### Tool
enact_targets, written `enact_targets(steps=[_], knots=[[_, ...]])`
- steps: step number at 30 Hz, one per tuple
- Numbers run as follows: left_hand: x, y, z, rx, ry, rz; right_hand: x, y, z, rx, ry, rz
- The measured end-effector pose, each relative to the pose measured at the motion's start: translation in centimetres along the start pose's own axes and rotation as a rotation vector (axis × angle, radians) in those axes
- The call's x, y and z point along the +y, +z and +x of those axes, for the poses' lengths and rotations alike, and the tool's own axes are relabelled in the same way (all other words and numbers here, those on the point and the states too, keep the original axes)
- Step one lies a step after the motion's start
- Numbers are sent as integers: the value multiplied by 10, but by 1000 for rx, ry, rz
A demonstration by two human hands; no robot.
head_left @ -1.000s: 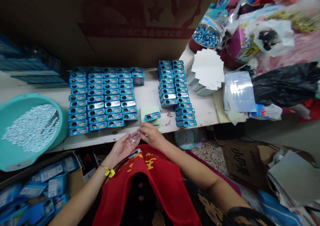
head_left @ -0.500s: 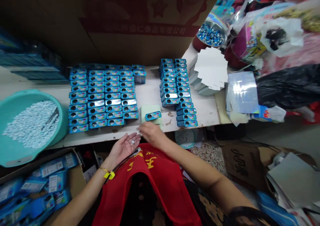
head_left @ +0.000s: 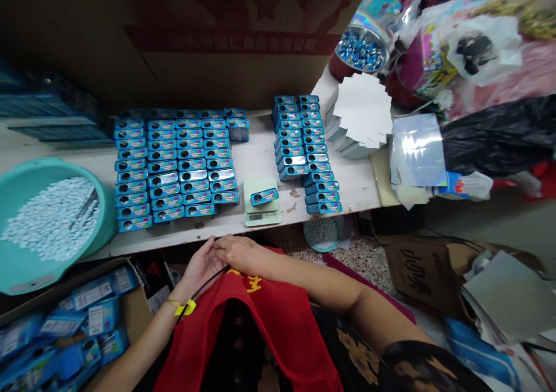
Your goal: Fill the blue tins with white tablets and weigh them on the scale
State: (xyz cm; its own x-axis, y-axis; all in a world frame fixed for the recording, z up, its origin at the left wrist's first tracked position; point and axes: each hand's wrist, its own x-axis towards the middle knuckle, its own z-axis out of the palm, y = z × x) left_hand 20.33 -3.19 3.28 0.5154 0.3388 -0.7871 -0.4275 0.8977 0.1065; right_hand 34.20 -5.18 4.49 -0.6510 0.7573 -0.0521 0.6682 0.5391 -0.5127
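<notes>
Your right hand (head_left: 237, 252) laid over your cupped left hand (head_left: 200, 267), palm contents hidden, blue tin (head_left: 264, 197) on the scale (head_left: 260, 202) just beyond, untouched

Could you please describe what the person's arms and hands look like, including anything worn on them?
Both forearms are bare, with no gloves on the left hand or right hand. The left wrist carries a thin band with a yellow tag, and a black cord runs past it. A dark patterned sleeve covers the right upper arm.
</notes>
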Motion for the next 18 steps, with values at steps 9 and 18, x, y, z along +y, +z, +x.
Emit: enact_targets(steps=[9, 18], knots=[[0, -9, 6, -105, 3, 6, 16, 3, -10, 179, 38, 71], [20, -10, 1, -14, 129, 79, 110, -34, -40, 621, 358, 128]])
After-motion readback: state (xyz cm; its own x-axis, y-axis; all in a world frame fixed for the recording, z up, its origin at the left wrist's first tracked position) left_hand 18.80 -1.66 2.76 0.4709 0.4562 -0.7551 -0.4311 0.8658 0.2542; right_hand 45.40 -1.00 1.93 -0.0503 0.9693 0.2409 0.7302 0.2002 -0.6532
